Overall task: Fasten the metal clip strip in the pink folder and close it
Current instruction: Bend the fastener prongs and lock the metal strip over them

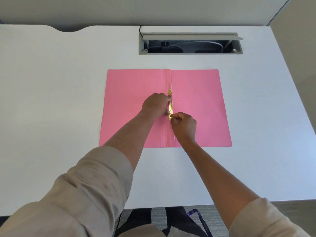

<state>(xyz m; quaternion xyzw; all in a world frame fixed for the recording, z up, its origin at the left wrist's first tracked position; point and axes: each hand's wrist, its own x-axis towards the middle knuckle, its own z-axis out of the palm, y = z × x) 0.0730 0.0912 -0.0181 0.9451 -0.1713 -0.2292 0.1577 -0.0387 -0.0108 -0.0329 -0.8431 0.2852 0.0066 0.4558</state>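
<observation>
Head view, looking down at your hands over the pink folder (196, 108), which lay fully open and flat on the white desk (51, 100). Its central fold ran straight away from you, and the brass-coloured metal clip strip (170, 104) lay along that fold, about midway down the folder's length. A thin metal prong (170, 86) stood up at the strip's far end. Your left hand (154, 106), on the folder's left leaf, was curled, its fingertips pressing on the strip's left edge along most of its length. Your right hand (184, 124), on the folder's right leaf, was closed into a tight pinch at the strip's near end, thumb and forefinger meeting on the metal there; what exactly the pinch held was too small to tell. A small dark mark (179, 100) showed on the right leaf, just beside the strip. Beyond the folder's far edge, the desk's grey cable hatch (190, 43) stood open, with cables visible inside. Both beige sleeves (85, 194) were pushed up to the elbows.
</observation>
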